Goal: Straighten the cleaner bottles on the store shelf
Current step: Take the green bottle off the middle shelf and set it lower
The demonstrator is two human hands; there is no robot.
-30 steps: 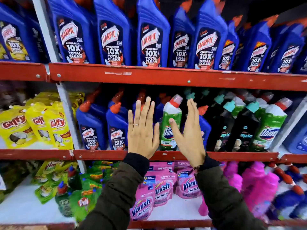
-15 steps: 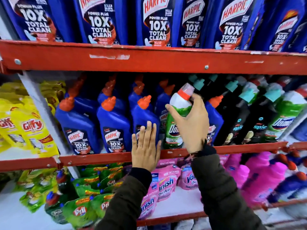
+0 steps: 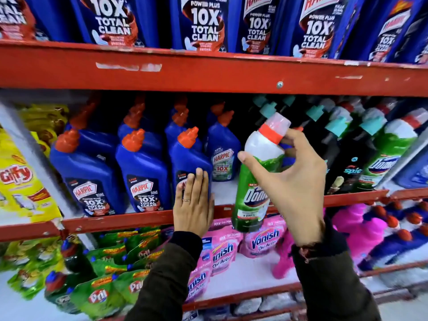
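Observation:
My right hand (image 3: pixel 294 181) grips a green Domex bottle (image 3: pixel 254 193) with a white top and red collar, held tilted out in front of the middle shelf's red edge (image 3: pixel 139 218). My left hand (image 3: pixel 193 205) lies flat, fingers together, against the front of a blue Harpic bottle (image 3: pixel 187 158) with an orange cap. Two more blue Harpic bottles (image 3: pixel 141 172) stand to its left. A gap of bare shelf shows between the Harpic row and the black Spic bottles (image 3: pixel 347 163).
Large blue Harpic bottles (image 3: pixel 203 24) fill the top shelf above a red beam (image 3: pixel 208 72). Another green Domex bottle (image 3: pixel 384 156) stands at right. Yellow Giffy pouches (image 3: pixel 20 179) sit left. Pink Vanish pouches (image 3: pixel 264 239), green Pril packs (image 3: pixel 99 295) and pink bottles (image 3: pixel 361 230) fill the lower shelf.
My right hand closed on the green Domex bottle and pulled it out off the shelf toward me. My left hand dropped from raised and open to resting on a blue Harpic bottle.

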